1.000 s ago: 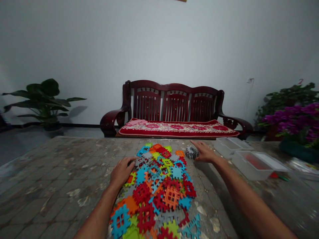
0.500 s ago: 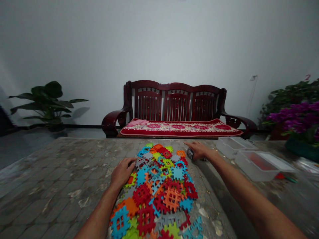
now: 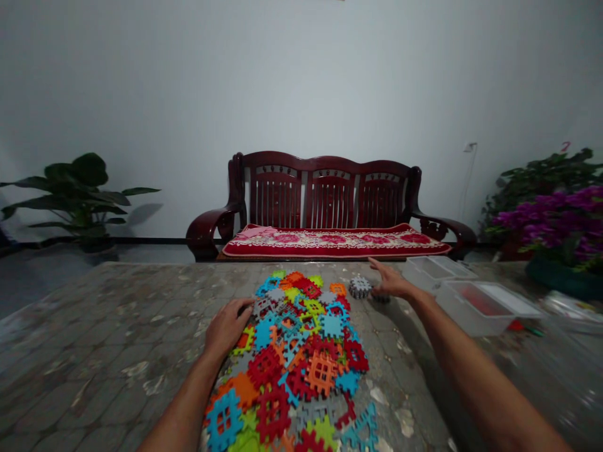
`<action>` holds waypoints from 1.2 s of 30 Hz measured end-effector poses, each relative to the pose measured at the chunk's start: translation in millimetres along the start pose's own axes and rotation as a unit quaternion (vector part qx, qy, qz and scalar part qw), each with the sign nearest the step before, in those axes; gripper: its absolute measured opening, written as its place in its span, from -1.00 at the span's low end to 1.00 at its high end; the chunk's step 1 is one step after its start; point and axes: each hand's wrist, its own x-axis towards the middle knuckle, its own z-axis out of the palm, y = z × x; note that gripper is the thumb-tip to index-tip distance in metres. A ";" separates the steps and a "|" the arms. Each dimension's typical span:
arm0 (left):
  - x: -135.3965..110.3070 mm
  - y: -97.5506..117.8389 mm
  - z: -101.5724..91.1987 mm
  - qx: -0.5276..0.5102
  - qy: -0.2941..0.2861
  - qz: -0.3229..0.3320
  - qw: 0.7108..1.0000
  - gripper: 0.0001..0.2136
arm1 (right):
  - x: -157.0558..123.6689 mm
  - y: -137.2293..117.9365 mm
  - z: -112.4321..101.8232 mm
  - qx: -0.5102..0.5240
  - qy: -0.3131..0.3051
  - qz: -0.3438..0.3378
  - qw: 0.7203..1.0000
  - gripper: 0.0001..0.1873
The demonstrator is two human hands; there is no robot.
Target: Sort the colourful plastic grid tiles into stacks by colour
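Observation:
Beside the upper left edge of a heap of colourful toothed plastic pieces point(image 3: 332, 326) rests my left hand point(image 3: 226, 326). It holds nothing that I can see, and its thumb and fingers are slightly apart at the heap. My right hand point(image 3: 393, 280) is past the heap's far right corner, index finger stretched out to the left. Just left of it stands a stack of grey toothed pieces point(image 3: 360, 287), apart from the hand. A second, darker toothed stack point(image 3: 380, 297) lies directly below the right fingers, partly covered; whether they touch it I cannot tell.
Clear plastic boxes stand on the right, one empty-looking point(image 3: 436, 270) and one with red inside point(image 3: 480, 307). Purple flowers point(image 3: 556, 220) are beyond them. A wooden bench point(image 3: 332, 188) is behind the table point(image 3: 117, 339), with a leafy plant point(image 3: 87, 194) at left.
My right hand has moved right, off the grey toothed stack, which now shows fully. My left hand stays beside the heap. The whole view has shifted slightly.

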 end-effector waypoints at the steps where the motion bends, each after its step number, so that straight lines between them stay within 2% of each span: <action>1: -0.1 0.1 0.1 0.001 0.002 -0.001 1.000 -0.67 | -7.1 9.5 0.8 0.024 0.020 0.036 0.999 0.16; 4: -0.2 -0.6 1.0 0.002 0.011 0.005 1.000 -0.66 | -26.6 29.9 12.6 0.066 0.044 0.113 0.990 0.07; 9: 1.4 -4.5 2.6 -0.004 0.007 0.017 1.000 -0.65 | -34.4 33.2 33.4 0.058 0.042 0.073 0.995 0.00; 17: 0.9 -4.0 2.0 0.003 0.007 0.011 1.000 -0.65 | -21.2 26.7 9.1 0.018 -0.047 0.026 0.998 -0.11; 21: 0.7 -2.9 2.3 0.000 0.002 0.007 1.000 -0.65 | -17.1 36.8 9.8 0.025 -0.043 0.007 0.999 -0.12; 23: 0.5 -2.0 2.2 -0.003 0.000 0.002 1.000 -0.66 | -18.1 46.2 18.3 0.065 -0.012 0.008 0.998 -0.11; 26: -0.5 0.5 0.8 -0.009 0.002 0.000 1.000 -0.67 | -26.1 59.2 39.5 0.149 0.084 0.035 0.985 -0.12; 31: -2.4 5.9 -2.5 -0.012 0.002 -0.005 1.000 -0.67 | -48.2 62.1 72.5 0.277 0.262 0.101 0.919 -0.25; 36: -3.6 7.4 -3.2 -0.019 0.005 -0.011 1.000 -0.66 | -62.3 54.4 73.6 0.303 0.363 0.144 0.869 -0.46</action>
